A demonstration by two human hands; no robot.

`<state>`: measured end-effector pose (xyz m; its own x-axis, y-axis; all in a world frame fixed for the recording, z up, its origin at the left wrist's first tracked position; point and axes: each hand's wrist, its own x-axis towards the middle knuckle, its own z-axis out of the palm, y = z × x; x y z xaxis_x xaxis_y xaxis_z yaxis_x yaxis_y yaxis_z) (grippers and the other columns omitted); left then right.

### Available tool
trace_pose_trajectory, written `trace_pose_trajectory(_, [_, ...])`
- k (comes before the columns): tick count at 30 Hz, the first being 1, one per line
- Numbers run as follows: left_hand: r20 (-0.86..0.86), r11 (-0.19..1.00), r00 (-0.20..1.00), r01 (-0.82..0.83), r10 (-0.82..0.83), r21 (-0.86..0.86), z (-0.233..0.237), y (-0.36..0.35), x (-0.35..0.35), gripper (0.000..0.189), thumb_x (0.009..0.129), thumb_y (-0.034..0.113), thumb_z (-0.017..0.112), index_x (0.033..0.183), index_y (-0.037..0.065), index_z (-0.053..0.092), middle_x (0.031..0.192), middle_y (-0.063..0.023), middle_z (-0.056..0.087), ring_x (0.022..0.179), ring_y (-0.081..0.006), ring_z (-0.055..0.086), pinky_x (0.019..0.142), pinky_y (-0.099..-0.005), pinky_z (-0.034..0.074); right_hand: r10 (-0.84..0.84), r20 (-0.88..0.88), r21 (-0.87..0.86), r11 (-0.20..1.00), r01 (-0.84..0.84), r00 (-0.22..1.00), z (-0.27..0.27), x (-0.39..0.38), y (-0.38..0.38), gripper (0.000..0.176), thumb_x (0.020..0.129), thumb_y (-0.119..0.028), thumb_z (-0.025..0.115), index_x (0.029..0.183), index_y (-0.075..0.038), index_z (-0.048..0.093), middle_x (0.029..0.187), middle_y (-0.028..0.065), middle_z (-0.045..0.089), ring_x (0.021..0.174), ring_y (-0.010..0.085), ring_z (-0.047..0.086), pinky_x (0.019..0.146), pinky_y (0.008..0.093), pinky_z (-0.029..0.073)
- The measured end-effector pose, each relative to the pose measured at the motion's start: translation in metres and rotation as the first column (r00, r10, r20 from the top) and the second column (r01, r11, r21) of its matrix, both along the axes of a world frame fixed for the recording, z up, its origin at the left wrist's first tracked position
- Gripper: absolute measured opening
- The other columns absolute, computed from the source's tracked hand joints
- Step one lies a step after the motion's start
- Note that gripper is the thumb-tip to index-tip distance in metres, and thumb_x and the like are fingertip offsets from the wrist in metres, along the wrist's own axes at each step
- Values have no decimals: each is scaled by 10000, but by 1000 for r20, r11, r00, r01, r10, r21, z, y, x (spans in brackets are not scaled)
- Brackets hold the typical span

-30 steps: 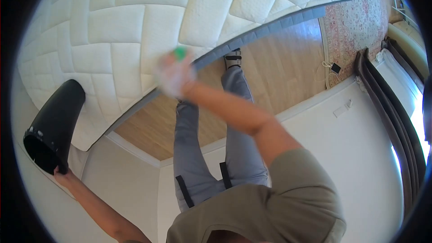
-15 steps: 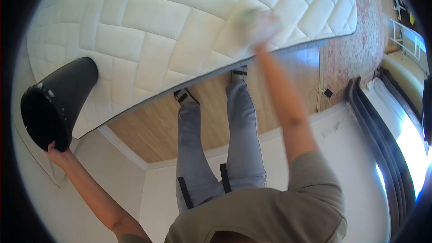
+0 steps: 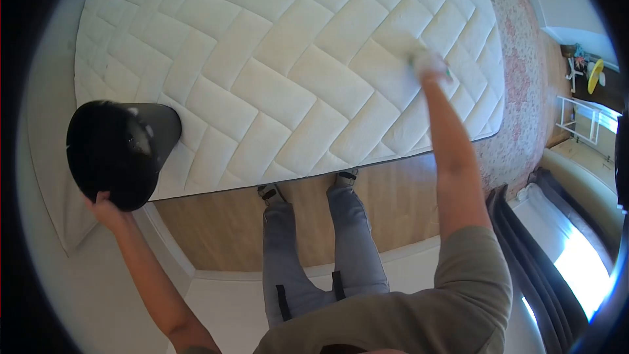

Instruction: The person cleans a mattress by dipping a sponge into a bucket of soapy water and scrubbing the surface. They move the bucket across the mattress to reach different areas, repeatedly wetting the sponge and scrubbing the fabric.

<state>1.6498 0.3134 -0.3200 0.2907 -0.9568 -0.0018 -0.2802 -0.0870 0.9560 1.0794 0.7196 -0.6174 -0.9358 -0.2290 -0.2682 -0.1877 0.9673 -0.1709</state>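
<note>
A white quilted mattress [image 3: 282, 85] spreads out in front of me. On its near left part stands a black bucket [image 3: 165, 134], tilted so that its dark mouth faces me, with some whitish spots inside. My left hand [image 3: 108, 211] grips the bucket's rim. Over the right half of the mattress, my right hand [image 3: 432, 73] is smeared by motion. It has a whitish cloth [image 3: 427, 61] with bits of green in it, pressed on or close to the quilted surface. The fingers and the cloth's exact shape are blurred.
Beyond the right end of the mattress lies a pinkish patterned rug [image 3: 521, 59]. Wood floor [image 3: 216, 229] runs along the near edge, under my feet. Dark curtains [image 3: 534, 269] hang by a bright window on the right. A white metal rack [image 3: 580, 121] stands farther off.
My right hand has moved to the right over the mattress with the cloth. The bucket's mouth has turned more toward me, my left hand still on its rim. The view has shifted, showing more mattress.
</note>
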Motion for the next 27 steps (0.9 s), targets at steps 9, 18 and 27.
trace_pose_trajectory(9, [-215,967,946,219,-243,-127,13,15,-77,731,581,-141,344,1288,40,395,1254,-124,453,1109,-238,472,935,-294,364,771,289,-846,483,-225,568,274,202,-218,559,715,-341,678,1124,-8,493,943,120,591,838,222,569,727,345,451])
trace_pose_trajectory(18, [-271,915,880,339,-391,-220,1,35,-74,727,579,-165,331,1279,16,405,1238,-141,459,1100,-234,475,932,-287,365,979,95,-71,189,-979,182,171,419,-419,325,824,-207,395,1049,-4,512,1058,201,569,934,281,594,771,378,449])
trace_pose_trajectory(27, [-77,856,875,444,-478,-264,-6,34,-58,688,603,-151,314,1267,-3,415,1219,-140,476,1065,-202,493,900,-250,378,983,145,-454,165,-876,110,160,443,-429,378,800,-185,464,1154,-59,504,1156,177,523,1047,268,540,840,352,434])
